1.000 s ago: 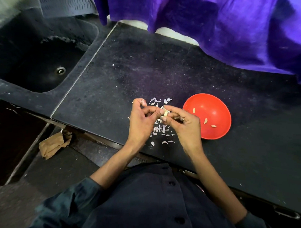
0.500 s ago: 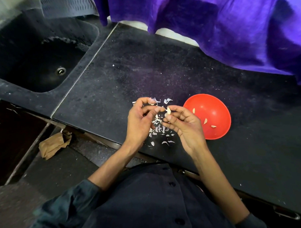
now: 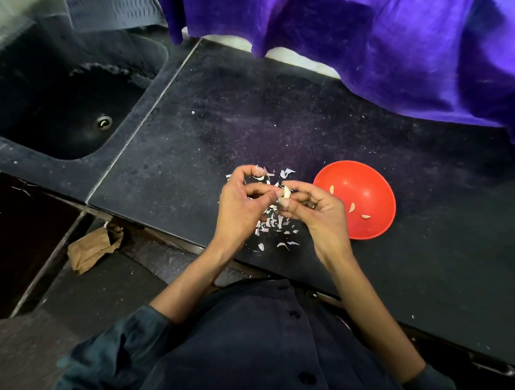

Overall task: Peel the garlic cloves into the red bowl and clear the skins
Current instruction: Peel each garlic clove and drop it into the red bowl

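Drawn back together since a half-second ago, my left hand (image 3: 239, 201) and right hand (image 3: 315, 206) both pinch a small, light, slick garlic clove (image 3: 285, 192) above the skins (image 3: 273, 223), beside the red bowl (image 3: 375, 187), papery husk best nipped at its tip.

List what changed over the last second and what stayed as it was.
Little moved. Both hands stay over the skins, working one pale garlic clove: the right hand keeps its pinch, the left hand picks at it. The round red plastic bowl, its three peeled cloves and the white skin scraps stayed put.
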The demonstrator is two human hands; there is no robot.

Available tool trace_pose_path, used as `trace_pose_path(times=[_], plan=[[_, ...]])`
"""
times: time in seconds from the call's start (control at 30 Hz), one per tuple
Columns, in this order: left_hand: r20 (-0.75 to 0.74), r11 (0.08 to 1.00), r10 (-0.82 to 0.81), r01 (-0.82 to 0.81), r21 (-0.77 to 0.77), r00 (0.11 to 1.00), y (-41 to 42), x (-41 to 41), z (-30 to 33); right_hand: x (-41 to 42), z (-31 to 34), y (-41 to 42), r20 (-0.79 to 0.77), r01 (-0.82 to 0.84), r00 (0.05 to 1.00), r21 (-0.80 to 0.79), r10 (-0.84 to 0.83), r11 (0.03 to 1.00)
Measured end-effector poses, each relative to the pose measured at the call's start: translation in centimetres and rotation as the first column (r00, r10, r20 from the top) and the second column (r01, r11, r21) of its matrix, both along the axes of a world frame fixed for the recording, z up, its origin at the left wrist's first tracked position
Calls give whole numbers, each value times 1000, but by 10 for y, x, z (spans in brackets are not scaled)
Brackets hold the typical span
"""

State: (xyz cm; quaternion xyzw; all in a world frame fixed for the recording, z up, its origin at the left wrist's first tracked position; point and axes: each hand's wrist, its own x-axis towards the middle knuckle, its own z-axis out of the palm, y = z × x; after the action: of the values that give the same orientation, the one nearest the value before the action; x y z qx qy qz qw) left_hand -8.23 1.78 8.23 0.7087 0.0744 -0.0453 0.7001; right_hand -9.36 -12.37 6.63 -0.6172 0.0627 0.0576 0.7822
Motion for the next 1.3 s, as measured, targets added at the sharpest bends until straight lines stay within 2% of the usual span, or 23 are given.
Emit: trace_pose_path(times=[0.13, 0.33, 0.43, 0.6, 0.9, 1.1, 1.2, 1.3], plan=[[-8, 1000, 6, -6, -15, 1000, 1, 2, -3, 2, 1, 1, 23, 10, 1000, -46, -9, 999], [-37, 994, 46, -49, -96, 998, 2, 4, -8, -1, 5, 4, -44, -47, 998, 101, 51, 994], [-34, 993, 49, -52, -103, 998, 4, 5, -9, 0, 7, 2, -63, -50, 996, 119, 57, 992], [-23, 994, 23, -25, -106, 999, 5, 4, -6, 1, 5, 1, -78, -32, 996, 86, 39, 996], [15, 999, 9, -9, -32, 1000, 2, 3, -5, 1, 2, 2, -40, 9, 999, -81, -12, 997], [13, 1000, 0, 0, 0, 1000, -4, 2, -16, -5, 0, -4, -57, -3, 998, -56, 0, 998], [41, 997, -50, 47, 55, 998, -11, 3, -25, -10, -2, -15, -77, 27, 997, -44, -31, 999], [55, 988, -132, 127, 83, 990, -22, 8, -35, -12, -9, -35, -79, 105, 990, -139, -117, 985]])
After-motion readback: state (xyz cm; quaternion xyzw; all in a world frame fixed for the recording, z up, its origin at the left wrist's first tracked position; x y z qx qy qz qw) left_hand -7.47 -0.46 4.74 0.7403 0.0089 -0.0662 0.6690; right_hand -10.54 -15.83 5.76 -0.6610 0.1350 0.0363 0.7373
